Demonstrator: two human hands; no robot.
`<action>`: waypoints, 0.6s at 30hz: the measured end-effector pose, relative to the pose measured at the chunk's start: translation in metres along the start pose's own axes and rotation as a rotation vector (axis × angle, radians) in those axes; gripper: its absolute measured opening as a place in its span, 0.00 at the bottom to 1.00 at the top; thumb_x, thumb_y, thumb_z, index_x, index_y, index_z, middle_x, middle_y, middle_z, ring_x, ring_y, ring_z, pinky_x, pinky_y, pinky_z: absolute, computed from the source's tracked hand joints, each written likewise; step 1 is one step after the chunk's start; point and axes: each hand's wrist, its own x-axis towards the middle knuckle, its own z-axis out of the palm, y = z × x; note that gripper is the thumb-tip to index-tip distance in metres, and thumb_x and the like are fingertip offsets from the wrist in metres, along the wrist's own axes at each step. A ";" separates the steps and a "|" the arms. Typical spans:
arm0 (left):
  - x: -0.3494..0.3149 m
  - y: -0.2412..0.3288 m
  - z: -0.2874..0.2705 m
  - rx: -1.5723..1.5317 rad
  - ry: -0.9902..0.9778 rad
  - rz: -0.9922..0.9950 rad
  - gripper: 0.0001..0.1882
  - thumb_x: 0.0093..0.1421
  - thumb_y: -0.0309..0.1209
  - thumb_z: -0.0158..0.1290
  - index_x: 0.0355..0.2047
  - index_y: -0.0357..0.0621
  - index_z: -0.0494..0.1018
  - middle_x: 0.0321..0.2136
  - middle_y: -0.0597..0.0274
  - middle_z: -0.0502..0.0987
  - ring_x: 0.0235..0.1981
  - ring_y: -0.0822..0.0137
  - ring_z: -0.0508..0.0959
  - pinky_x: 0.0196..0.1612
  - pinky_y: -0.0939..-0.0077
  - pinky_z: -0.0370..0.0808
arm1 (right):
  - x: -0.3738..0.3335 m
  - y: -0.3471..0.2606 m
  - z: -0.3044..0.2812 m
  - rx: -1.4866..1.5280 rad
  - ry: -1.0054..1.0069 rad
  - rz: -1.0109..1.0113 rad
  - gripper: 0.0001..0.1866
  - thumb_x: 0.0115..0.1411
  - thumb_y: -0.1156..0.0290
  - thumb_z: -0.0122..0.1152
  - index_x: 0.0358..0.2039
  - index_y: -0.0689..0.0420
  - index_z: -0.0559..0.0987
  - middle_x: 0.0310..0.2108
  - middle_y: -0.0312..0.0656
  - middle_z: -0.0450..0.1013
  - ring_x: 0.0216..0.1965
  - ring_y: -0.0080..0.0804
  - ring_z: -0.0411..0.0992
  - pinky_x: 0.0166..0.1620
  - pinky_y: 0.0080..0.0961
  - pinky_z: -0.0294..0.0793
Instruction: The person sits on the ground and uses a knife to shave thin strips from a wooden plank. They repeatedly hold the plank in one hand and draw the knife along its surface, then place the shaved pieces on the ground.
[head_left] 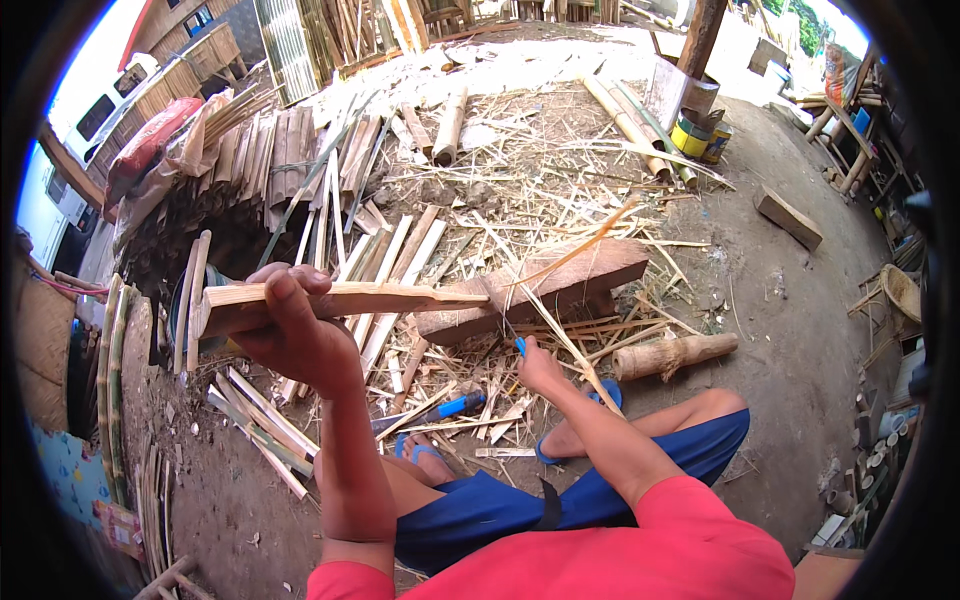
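Note:
My left hand (300,325) is closed around the wide end of a split bamboo slat (390,298), held nearly level. The slat's narrow end reaches right, over a thick wooden block (590,275). In my right hand (542,368) is a knife (521,346) with a blue handle. Its thin blade points up and away and meets the slat's tip, or lies right beside it; the exact contact cannot be made out. A thin curled bamboo strip (575,246) rises to the right of the tip.
A blue-handled tool (460,405) lies near my left foot. Split bamboo slats (400,260) and shavings cover the ground around the block. Right of it lies a short bamboo piece (675,355). Tins (692,135) stand by a post, and a wooden block (788,218) lies farther right.

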 end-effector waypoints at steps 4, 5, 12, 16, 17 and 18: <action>0.008 -0.011 -0.010 0.101 0.043 0.009 0.19 0.65 0.37 0.57 0.41 0.39 0.59 0.25 0.60 0.73 0.23 0.73 0.74 0.29 0.75 0.76 | -0.020 -0.027 -0.005 0.127 0.028 -0.251 0.18 0.65 0.65 0.53 0.51 0.58 0.64 0.34 0.63 0.76 0.33 0.67 0.76 0.38 0.58 0.74; 0.008 -0.013 -0.012 0.096 0.074 0.000 0.19 0.65 0.37 0.57 0.41 0.40 0.59 0.25 0.60 0.73 0.23 0.73 0.74 0.29 0.75 0.76 | -0.034 -0.039 -0.001 0.215 0.076 -0.412 0.18 0.65 0.65 0.54 0.51 0.58 0.64 0.34 0.63 0.76 0.33 0.67 0.75 0.38 0.57 0.74; 0.009 -0.012 -0.027 0.172 0.075 -0.112 0.23 0.68 0.44 0.52 0.48 0.39 0.59 0.32 0.57 0.73 0.31 0.69 0.75 0.39 0.71 0.77 | 0.002 0.014 0.018 0.057 -0.020 0.156 0.17 0.65 0.64 0.55 0.49 0.58 0.64 0.36 0.61 0.78 0.40 0.63 0.77 0.43 0.58 0.73; 0.014 -0.001 -0.029 -0.520 -0.092 -0.236 0.39 0.67 0.60 0.44 0.64 0.41 0.56 0.53 0.53 0.67 0.49 0.62 0.71 0.57 0.62 0.68 | 0.023 0.056 0.023 0.001 -0.045 0.036 0.17 0.64 0.63 0.54 0.48 0.58 0.65 0.36 0.63 0.77 0.40 0.66 0.75 0.45 0.55 0.72; 0.016 -0.001 -0.028 -0.561 -0.133 -0.289 0.38 0.68 0.58 0.44 0.68 0.44 0.55 0.53 0.59 0.69 0.51 0.62 0.73 0.57 0.68 0.68 | 0.017 0.050 0.021 0.021 -0.065 0.067 0.17 0.64 0.62 0.54 0.48 0.58 0.66 0.36 0.62 0.77 0.40 0.66 0.75 0.45 0.55 0.72; 0.015 -0.002 -0.026 -0.370 -0.133 -0.255 0.38 0.69 0.56 0.44 0.68 0.42 0.55 0.54 0.58 0.69 0.51 0.63 0.72 0.57 0.69 0.67 | 0.006 0.039 0.017 0.101 -0.054 0.067 0.18 0.64 0.61 0.55 0.48 0.58 0.66 0.36 0.63 0.77 0.40 0.66 0.75 0.45 0.55 0.72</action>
